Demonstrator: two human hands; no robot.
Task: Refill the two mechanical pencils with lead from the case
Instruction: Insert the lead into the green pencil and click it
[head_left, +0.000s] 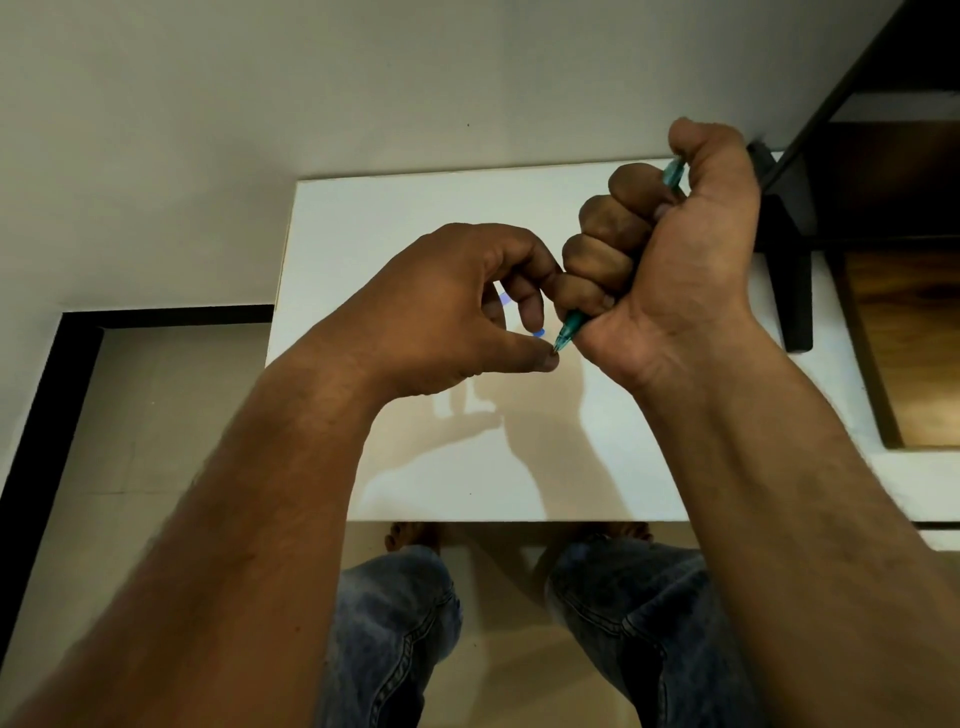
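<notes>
Through the head camera I looked down on a white worktop (415, 218) and on two bare hands raised above it. The right grip (675, 270) was closed into a fist around a green mechanical pencil (571, 325), with all four fingers wrapped over the barrel and the thumb standing up at the top. The pencil lay slanted inside the fist. Its upper end came out beside the thumb, and its pointed end came out under the little finger, directed down and to the left.

The left grip (457, 312) was just beside it, with the fingers curled and the thumb (540, 361) stretched forward. The end of that thumb touched the point of the pencil. I could not tell if the left grip pinched something, because any lead there was too thin to see. Between its fingers a small blue thing (539, 333) showed in two short pieces. I could not tell what it was, or whether it was held or lay on the worktop behind the hand.

Both hands threw a soft shadow on the worktop below them. At the right edge stood a dark frame (795, 260) with a brown wooden shelf (914, 338) behind it. Under the near edge of the worktop I saw knees in blue jeans (395, 623) and bare toes (410, 535) on the pale floor.
</notes>
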